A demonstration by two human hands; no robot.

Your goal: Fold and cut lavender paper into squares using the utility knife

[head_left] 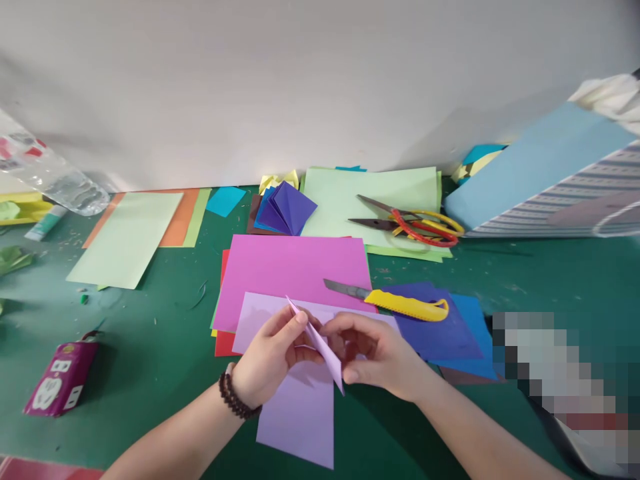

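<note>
Between my hands is a folded piece of lilac paper (324,352), seen almost edge-on and tilted. My left hand (273,343), with a dark bead bracelet (235,395) at the wrist, pinches it between thumb and fingers. On its other side is my right hand (375,350), its fingers curled at the paper; whether the fingertips grip it or only touch it I cannot tell. Flat lilac sheets (300,420) lie under both hands, over a magenta sheet (300,267). A yellow utility knife (407,305) with its blade out rests just beyond my right hand.
Red-and-yellow-handled scissors (420,227) lie on pale green sheets (340,197). Dark blue folded paper (287,207) is beside them. A blue paper bag (530,173) leans at the right. Pale and orange sheets (135,233), a plastic bottle (55,173) and a purple box (63,377) are left.
</note>
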